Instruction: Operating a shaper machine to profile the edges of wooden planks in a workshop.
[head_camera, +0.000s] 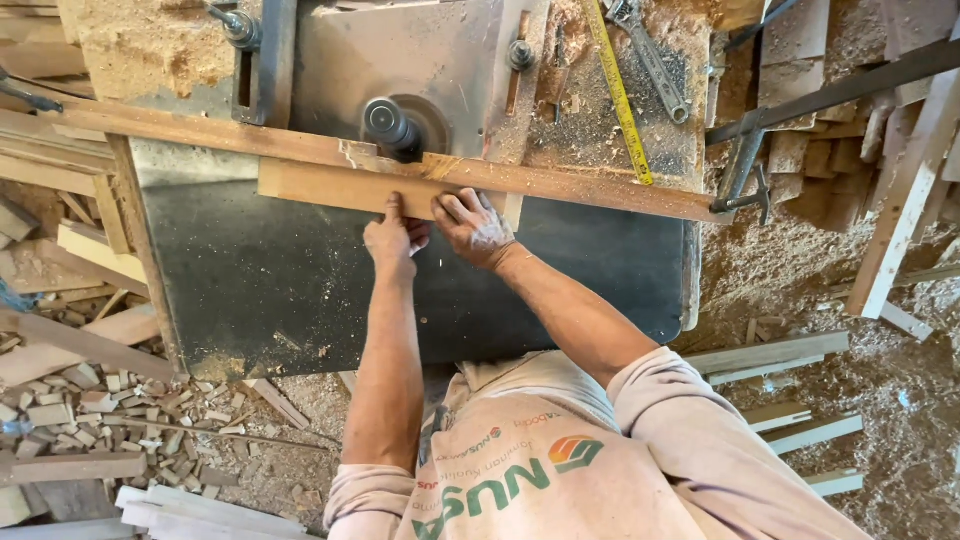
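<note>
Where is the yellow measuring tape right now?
In the head view, the yellow measuring tape lies stretched across the sawdust-covered machine top at upper right, beside the metal adjustable wrench, its lower end reaching the long wooden fence strip.

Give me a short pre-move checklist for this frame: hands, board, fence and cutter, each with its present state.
1. Left hand on the short board: ok, fingers press its near edge.
2. Right hand on the same board: ok, fingers spread on its near edge.
3. Board against the long wooden fence strip: ok, edges meet.
4. Fingers away from the cutter spindle: not ok, they sit close.
5. Spindle turning: cannot tell.
6. Tape measure and wrench off the board's path: ok.
</note>
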